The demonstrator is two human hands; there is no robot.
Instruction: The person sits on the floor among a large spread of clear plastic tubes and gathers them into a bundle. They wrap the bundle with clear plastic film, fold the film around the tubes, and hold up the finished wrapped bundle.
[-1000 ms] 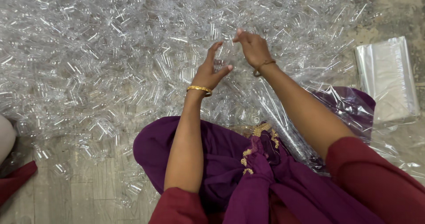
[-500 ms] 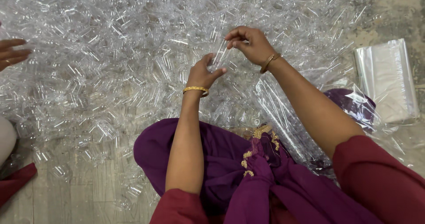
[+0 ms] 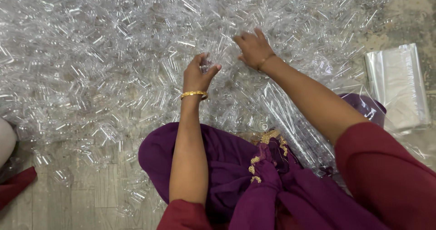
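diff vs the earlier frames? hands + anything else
Right hand let go of the clear tube it pinched and dropped flat onto the tube pile. Left hand stays raised, curled around a tube. The hand at far left has gone. Stack of plastic bags unchanged.

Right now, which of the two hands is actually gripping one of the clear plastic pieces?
The left hand, the one with the gold bangle, pinches a clear piece between thumb and fingers. The right hand lies spread, palm down, on the pile.
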